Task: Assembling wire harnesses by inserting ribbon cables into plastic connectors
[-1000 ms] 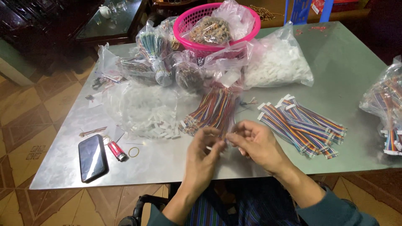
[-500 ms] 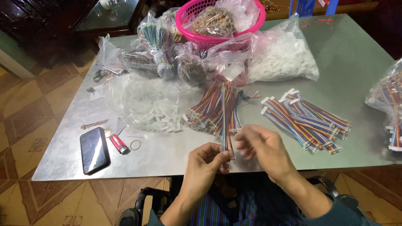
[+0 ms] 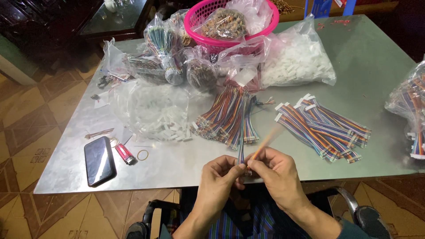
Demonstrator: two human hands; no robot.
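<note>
With the left hand (image 3: 221, 177) and right hand (image 3: 276, 179) both pinching 1 rainbow ribbon cable (image 3: 248, 152) between them, just short of the cable pile (image 3: 230, 117) beyond their fingertips, steady, close finger grip probably serves best.

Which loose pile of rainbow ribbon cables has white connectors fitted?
The right pile of ribbon cables: white plugs cap its upper ends, while the middle pile shows bare ends.
</note>
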